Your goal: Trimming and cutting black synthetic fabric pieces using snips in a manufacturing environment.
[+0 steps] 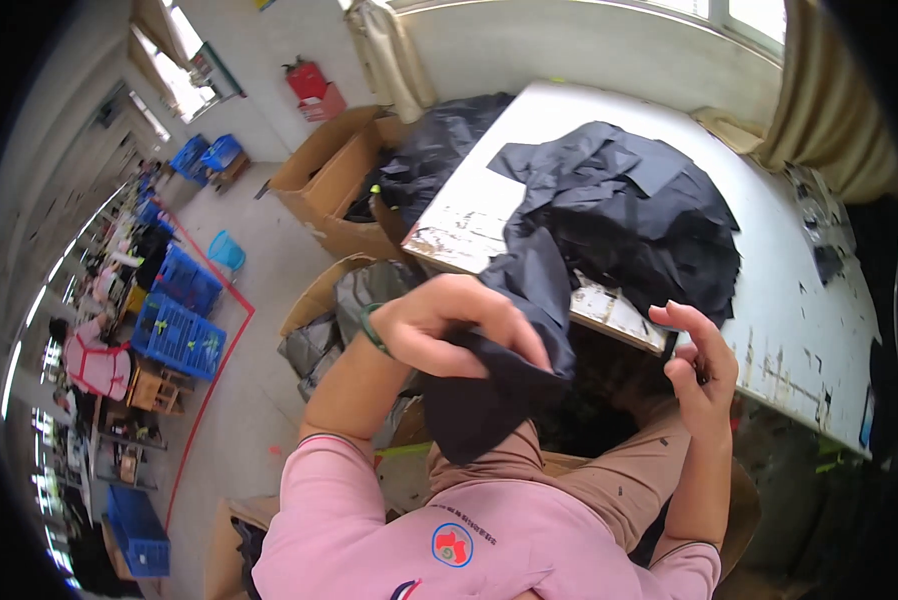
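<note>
My left hand (464, 325) is shut on a piece of dark navy fabric (539, 290) that trails from my lap up onto a pile of the same dark cloth (634, 215) on the white worn table (809, 310). A green bracelet sits on that wrist. My right hand (697, 360) is raised beside the table's near edge with fingers curled; a small dark object seems pinched in it, but I cannot tell what. I am seated, in a pink top and brown trousers.
Open cardboard boxes (334, 170) with dark cloth and a black bag stand left of the table. Blue plastic crates (179, 330) and a person in pink (94, 360) are far left. A red floor line (219, 360) marks the aisle. Curtains hang at the windows behind.
</note>
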A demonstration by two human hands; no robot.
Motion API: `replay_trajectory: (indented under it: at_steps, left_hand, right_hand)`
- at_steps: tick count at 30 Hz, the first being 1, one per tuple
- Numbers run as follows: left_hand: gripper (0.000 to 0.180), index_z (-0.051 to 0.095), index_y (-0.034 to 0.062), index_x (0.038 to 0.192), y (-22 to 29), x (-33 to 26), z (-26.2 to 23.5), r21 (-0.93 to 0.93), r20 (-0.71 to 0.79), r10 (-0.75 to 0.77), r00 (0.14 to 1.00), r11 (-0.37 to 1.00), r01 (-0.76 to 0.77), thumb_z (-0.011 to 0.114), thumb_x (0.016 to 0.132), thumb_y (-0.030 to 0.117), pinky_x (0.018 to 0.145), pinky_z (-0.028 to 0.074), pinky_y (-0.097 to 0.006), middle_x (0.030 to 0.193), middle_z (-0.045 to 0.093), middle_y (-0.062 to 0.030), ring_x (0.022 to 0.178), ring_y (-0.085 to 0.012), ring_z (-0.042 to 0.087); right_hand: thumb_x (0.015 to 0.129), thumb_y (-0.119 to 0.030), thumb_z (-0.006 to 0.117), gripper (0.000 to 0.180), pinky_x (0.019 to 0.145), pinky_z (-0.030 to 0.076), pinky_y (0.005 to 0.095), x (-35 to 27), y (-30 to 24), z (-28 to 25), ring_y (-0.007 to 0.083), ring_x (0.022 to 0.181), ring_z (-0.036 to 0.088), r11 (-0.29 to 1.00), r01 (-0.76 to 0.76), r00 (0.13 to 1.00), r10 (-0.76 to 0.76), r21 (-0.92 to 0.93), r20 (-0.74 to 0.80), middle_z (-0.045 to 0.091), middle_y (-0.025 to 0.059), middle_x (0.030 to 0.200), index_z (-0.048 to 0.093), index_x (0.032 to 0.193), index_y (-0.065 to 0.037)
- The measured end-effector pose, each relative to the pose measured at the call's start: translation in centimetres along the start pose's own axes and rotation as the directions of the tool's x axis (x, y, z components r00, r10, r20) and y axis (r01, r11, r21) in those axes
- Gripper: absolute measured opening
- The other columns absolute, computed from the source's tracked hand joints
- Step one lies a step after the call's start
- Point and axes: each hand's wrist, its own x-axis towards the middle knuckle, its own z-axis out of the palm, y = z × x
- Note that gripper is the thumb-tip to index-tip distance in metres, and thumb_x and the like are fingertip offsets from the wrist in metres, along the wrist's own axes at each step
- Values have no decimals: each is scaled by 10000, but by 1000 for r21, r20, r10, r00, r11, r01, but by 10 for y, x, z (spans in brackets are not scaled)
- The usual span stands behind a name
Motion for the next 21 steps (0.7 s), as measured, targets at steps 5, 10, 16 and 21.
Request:
replay_trajectory:
  at_steps: [5,10,16,21]
  left_hand:
    - [69,583,72,777,3,37,42,784,115,116,987,599,-161,641,798,104,859,448,-444,914,612,-55,870,-285,591]
    - [42,597,109,780,-21,45,46,932,125,468,875,247,-265,630,756,119,913,427,-450,919,567,-28,923,-227,562]
    - [219,584,76,989,-72,43,59,800,-538,626,565,591,106,683,803,136,870,425,-336,1038,543,-77,955,-218,534]
    - [532,486,43,1199,-134,31,83,49,-618,9,786,998,27,757,779,225,845,401,-276,1011,545,-35,945,-146,520]
  right_hand:
    - [823,-254,682,362,468,304,203,-13,3,25,38,506,419,979,-156,933,101,135,345,657,6,735,650,1040,34]
    - [783,-43,676,105,503,315,196,-31,-3,24,46,575,452,867,-390,901,290,310,322,526,-4,678,580,786,-1]
    - [807,33,649,135,542,300,171,-31,-8,20,21,605,378,977,-181,957,147,-116,-252,468,-56,715,550,840,-53]
    - [785,2,718,183,528,314,165,-13,1,26,-4,603,385,958,-277,919,242,-72,-312,489,-77,716,552,837,-56]
